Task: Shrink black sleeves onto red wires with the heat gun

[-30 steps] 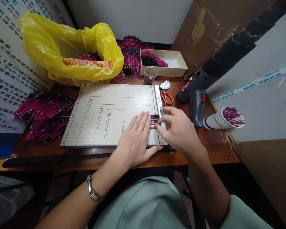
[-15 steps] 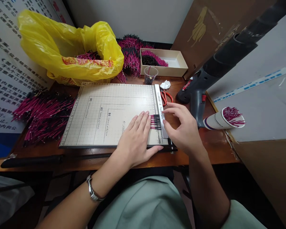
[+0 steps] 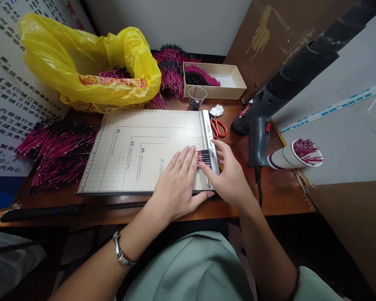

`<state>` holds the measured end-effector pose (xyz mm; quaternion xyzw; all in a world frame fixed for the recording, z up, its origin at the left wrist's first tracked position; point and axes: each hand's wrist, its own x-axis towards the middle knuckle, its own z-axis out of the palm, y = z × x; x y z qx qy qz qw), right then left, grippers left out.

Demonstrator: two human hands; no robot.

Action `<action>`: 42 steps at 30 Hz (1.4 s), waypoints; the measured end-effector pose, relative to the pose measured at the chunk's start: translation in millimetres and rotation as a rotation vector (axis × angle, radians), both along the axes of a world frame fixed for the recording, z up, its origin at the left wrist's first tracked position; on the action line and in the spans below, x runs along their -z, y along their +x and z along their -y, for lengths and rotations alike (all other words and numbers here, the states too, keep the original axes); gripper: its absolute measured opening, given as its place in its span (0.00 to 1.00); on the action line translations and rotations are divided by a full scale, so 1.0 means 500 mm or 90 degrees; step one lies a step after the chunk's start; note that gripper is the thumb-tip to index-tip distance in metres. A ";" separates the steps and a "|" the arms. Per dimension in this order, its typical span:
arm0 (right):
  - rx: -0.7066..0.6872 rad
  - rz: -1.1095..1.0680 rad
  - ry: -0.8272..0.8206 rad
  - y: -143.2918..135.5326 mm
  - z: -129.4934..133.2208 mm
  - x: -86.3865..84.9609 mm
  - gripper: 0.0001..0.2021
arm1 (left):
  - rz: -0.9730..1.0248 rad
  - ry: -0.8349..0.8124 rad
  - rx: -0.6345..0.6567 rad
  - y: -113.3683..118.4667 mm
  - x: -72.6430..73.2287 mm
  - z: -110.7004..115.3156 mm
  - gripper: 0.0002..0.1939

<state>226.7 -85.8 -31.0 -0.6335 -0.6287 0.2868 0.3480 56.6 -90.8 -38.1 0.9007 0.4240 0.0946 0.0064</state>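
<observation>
My left hand (image 3: pixel 178 182) lies flat on the paper cutter (image 3: pixel 163 125), its fingers stretched out over a row of pink wires with black sleeves (image 3: pixel 204 156). The wires' black ends stick out to the right of the fingers, up to the white edge strip (image 3: pixel 207 127). My right hand (image 3: pixel 230 173) is at that strip, thumb on the board at the near side of the row and fingers beyond the strip's right edge. Its thumb and fingers are apart, and I see nothing held between them.
Red-handled scissors (image 3: pixel 218 128) and crumpled tissue (image 3: pixel 217 110) lie right of the cutter. Behind are a clear cup (image 3: pixel 197 100), an open box (image 3: pixel 232 90) and a yellow bag (image 3: pixel 113 94). A wire heap (image 3: pixel 59 152) lies left, a heat gun (image 3: pixel 259 142) and paper cup (image 3: pixel 282 159) right.
My right hand has moved left and inward, bringing its thumb over the strip onto the board by the wires. My left hand stays flat in place.
</observation>
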 end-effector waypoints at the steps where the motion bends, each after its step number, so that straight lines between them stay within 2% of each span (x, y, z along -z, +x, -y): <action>1: 0.006 -0.004 -0.010 -0.003 0.001 0.001 0.30 | 0.000 0.002 0.001 0.000 0.001 0.000 0.50; 13: 0.034 0.049 -0.041 -0.027 0.009 -0.014 0.28 | -0.002 -0.040 0.006 0.000 -0.003 0.000 0.49; 30: 0.048 0.040 -0.026 -0.032 0.008 -0.007 0.28 | 0.001 -0.036 0.006 -0.001 -0.003 0.000 0.48; 42: 0.082 -0.020 -0.026 0.002 0.009 -0.017 0.28 | 0.008 -0.008 -0.008 0.002 0.000 0.002 0.51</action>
